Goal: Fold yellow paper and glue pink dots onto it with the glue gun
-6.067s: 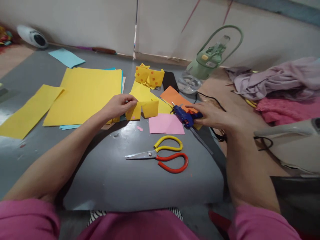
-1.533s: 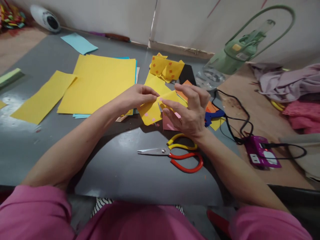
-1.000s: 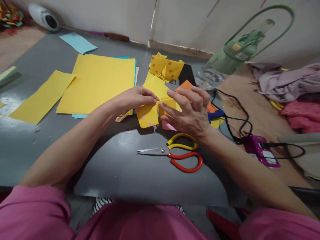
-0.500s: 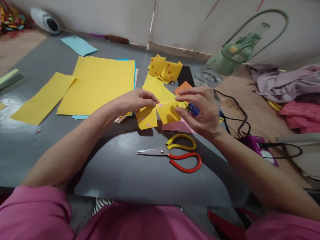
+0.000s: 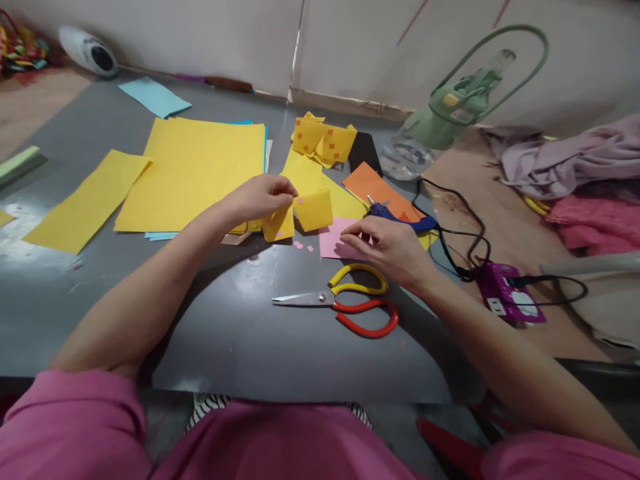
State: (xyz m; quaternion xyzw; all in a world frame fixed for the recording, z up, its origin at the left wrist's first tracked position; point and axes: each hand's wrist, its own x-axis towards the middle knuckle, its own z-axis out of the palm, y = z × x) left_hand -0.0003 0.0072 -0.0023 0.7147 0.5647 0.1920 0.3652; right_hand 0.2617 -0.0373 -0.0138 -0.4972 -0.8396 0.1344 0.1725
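My left hand (image 5: 267, 197) pinches a folded yellow paper piece (image 5: 314, 210) by its upper middle. Two flaps hang from the fingertips, with small pink spots on them. My right hand (image 5: 385, 243) holds nothing that I can see; its fingers are loosely bent above a pink paper sheet (image 5: 331, 241), thumb and forefinger tips close together. Several tiny pink paper bits (image 5: 299, 245) lie on the table left of that sheet. Below the hands rest scissors (image 5: 323, 298) with one yellow and one red handle. Beyond my right hand lies a blue-handled tool (image 5: 400, 217), perhaps a glue gun or pliers.
A stack of yellow sheets (image 5: 200, 160) lies left of centre. Behind the hands stands a spotted yellow folded paper (image 5: 325, 140). An orange sheet (image 5: 367, 180), a green-topped bottle (image 5: 445, 120), black cables (image 5: 470, 233) and a purple power strip (image 5: 505, 287) are at the right.
My right hand has let go of the folded yellow paper and moved down over the pink sheet. My left hand still holds the paper, moved slightly left. The tiny pink bits now show.
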